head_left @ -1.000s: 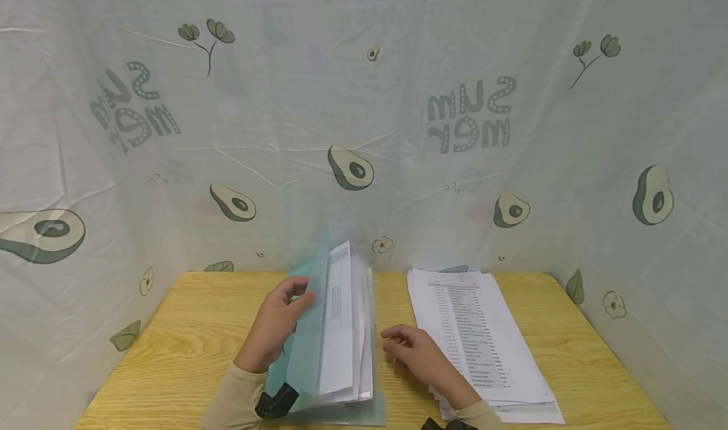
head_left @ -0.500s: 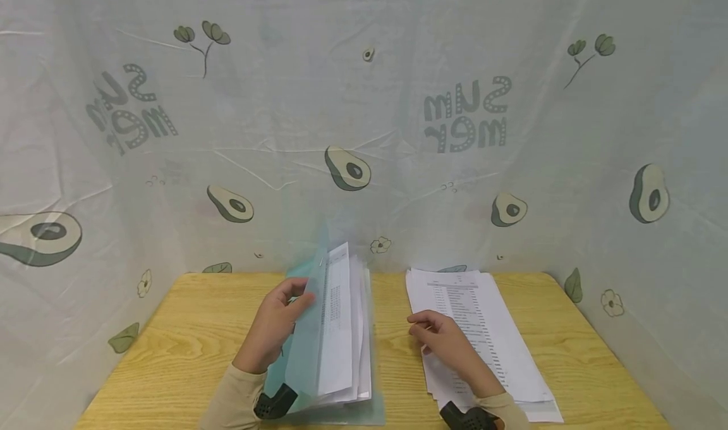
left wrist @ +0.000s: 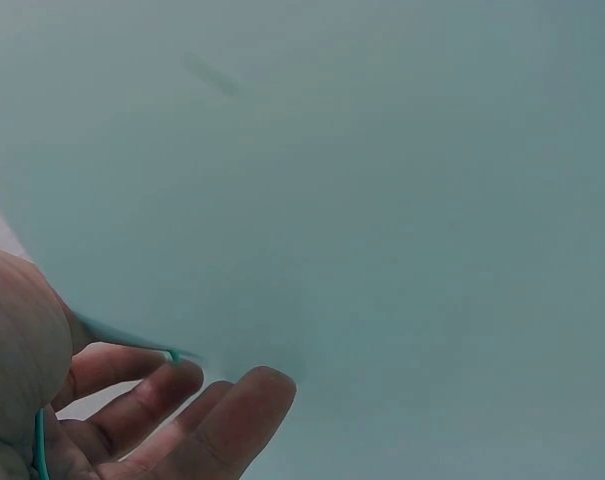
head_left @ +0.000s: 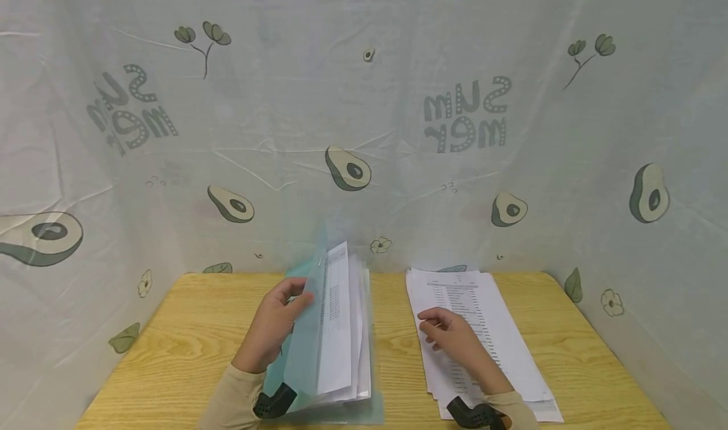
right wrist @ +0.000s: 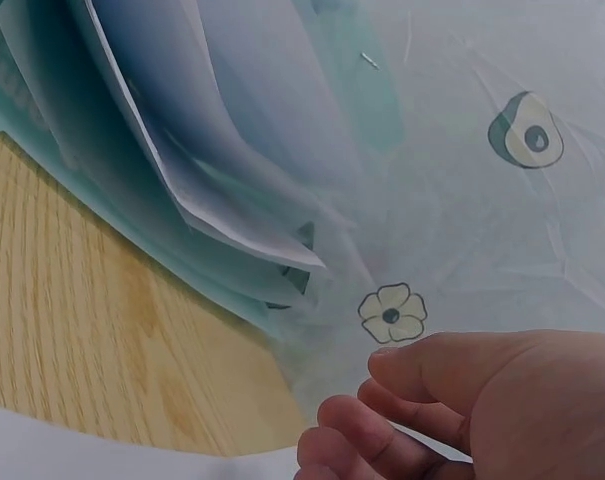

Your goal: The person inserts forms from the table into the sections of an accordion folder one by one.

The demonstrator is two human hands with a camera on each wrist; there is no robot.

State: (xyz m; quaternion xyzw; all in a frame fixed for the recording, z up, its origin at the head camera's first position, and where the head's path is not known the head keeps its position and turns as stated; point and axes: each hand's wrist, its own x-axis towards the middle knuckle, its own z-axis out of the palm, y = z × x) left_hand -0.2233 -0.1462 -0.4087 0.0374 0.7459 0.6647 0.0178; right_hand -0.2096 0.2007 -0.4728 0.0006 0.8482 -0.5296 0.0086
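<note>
A translucent teal plastic folder (head_left: 303, 335) stands partly raised on the left half of the table, with several printed sheets (head_left: 337, 329) inside it. My left hand (head_left: 275, 319) pinches the edge of the folder's cover and holds it up at a slant. In the left wrist view the cover (left wrist: 382, 220) fills most of the picture, its edge running between thumb and fingers. Over the left side of a stack of printed papers (head_left: 506, 348) hovers my right hand (head_left: 455, 338), fingers loosely curled and holding nothing.
Everything lies on a wooden table (head_left: 188, 329), and a strip of bare wood (head_left: 398, 367) runs between folder and paper stack. Behind and at both sides hangs a pale curtain (head_left: 398, 202) printed with avocados. A dark wrist camera (head_left: 275, 401) sits on the left wrist.
My right hand has moved right, from the bare wood beside the folder to over the paper stack. The left hand keeps holding the folder's cover in the same place.
</note>
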